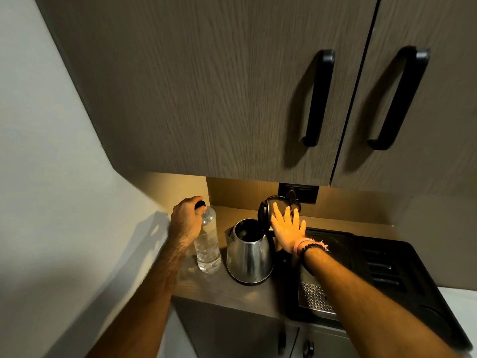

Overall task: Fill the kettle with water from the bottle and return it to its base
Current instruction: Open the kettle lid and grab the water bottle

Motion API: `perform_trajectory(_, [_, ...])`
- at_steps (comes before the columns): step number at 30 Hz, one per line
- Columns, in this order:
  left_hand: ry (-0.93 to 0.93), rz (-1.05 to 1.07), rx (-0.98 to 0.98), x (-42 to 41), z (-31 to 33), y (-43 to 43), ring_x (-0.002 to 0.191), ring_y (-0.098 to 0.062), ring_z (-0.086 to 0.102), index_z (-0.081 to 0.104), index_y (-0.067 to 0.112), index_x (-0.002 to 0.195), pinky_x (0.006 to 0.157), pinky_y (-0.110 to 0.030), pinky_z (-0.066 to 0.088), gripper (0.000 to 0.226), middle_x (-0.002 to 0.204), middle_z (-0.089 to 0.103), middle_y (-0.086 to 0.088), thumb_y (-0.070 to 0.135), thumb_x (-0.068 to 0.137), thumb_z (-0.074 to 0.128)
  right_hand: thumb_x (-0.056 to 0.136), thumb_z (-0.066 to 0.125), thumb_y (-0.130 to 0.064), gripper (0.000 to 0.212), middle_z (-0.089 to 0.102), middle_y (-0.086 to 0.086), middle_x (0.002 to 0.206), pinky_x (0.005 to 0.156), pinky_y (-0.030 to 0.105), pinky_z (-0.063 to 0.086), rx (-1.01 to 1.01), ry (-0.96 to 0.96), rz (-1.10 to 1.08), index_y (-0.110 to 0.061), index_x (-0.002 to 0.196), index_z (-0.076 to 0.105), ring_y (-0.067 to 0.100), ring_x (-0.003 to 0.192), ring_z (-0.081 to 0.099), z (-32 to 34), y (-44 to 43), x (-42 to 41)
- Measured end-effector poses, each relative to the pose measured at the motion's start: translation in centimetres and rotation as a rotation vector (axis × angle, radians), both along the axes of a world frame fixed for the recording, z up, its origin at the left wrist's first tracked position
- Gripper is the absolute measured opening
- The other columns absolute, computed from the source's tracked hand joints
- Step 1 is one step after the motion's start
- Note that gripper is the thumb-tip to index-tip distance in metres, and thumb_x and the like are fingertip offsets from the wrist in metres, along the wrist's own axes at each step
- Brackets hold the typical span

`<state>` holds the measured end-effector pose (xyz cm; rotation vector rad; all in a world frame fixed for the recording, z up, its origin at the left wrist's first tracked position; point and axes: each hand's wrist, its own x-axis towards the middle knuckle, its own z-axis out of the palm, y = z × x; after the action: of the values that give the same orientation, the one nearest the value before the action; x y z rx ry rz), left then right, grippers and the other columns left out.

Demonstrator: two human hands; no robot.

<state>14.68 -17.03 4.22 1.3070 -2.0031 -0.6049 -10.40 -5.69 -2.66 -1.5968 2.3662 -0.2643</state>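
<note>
A steel kettle (249, 257) stands on the brown counter with its black lid (264, 211) swung up, so the dark inside shows. Left of it stands a clear plastic water bottle (207, 244), upright, with water in it. My left hand (186, 217) is closed over the bottle's dark cap at the top. My right hand (287, 228) is just right of the kettle's lid, fingers spread and holding nothing, close to the lid and above the kettle's handle. I cannot make out the kettle's base under the kettle.
A black tray (387, 267) with a metal drip grid (313, 297) lies right of the kettle. A wall socket (298, 192) with a plug sits behind it. Wood cabinet doors with black handles (318, 98) hang overhead. A white wall (51, 177) closes off the left.
</note>
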Motion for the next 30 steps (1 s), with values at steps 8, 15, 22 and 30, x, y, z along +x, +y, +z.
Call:
perform_trajectory(8, [0.114,0.076,0.052,0.6,-0.5,-1.1,0.088,-0.027,0.066,0.062,0.021,0.097,0.070,-0.049,0.061,0.044,0.098,0.069,-0.003,0.049,0.071,0.082,0.096,0.036,-0.052,0.075,-0.015,0.019,0.159,0.110,0.069,-0.005,0.008,-0.011,-0.003,-0.033,0.145,-0.018,0.045,0.141,-0.021,-0.1,0.0,-0.2])
perform_trajectory(15, [0.132,0.185,-0.047,0.0,-1.0,-1.2,0.084,-0.023,0.064,0.061,0.021,0.094,0.072,-0.037,0.055,0.052,0.095,0.071,-0.001,0.064,0.068,0.076,0.095,0.036,-0.054,0.076,-0.014,0.020,0.159,0.110,0.068,-0.006,0.021,-0.024,-0.008,-0.032,0.146,-0.017,0.045,0.141,-0.021,-0.1,0.0,-0.2])
perform_trajectory(22, [0.286,0.143,-0.320,-0.9,-4.2,5.1,0.089,-0.017,0.057,0.069,0.018,0.104,0.067,-0.026,0.051,0.033,0.103,0.060,-0.003,0.041,0.081,0.077,0.094,0.033,-0.058,0.073,-0.013,0.015,0.160,0.110,0.068,-0.005,0.003,-0.037,0.012,-0.034,0.145,-0.015,0.044,0.142,-0.021,-0.2,0.0,-0.3])
perform_trajectory(30, [-0.077,0.121,0.152,0.2,-19.0,9.8,0.105,-0.031,0.062,0.070,0.007,0.111,0.086,-0.041,0.054,0.028,0.115,0.065,-0.011,0.007,0.083,0.074,0.089,0.026,-0.070,0.078,-0.010,0.016,0.160,0.109,0.068,-0.004,0.003,-0.054,-0.009,-0.037,0.143,-0.018,0.044,0.143,-0.017,-0.7,-0.4,-0.8])
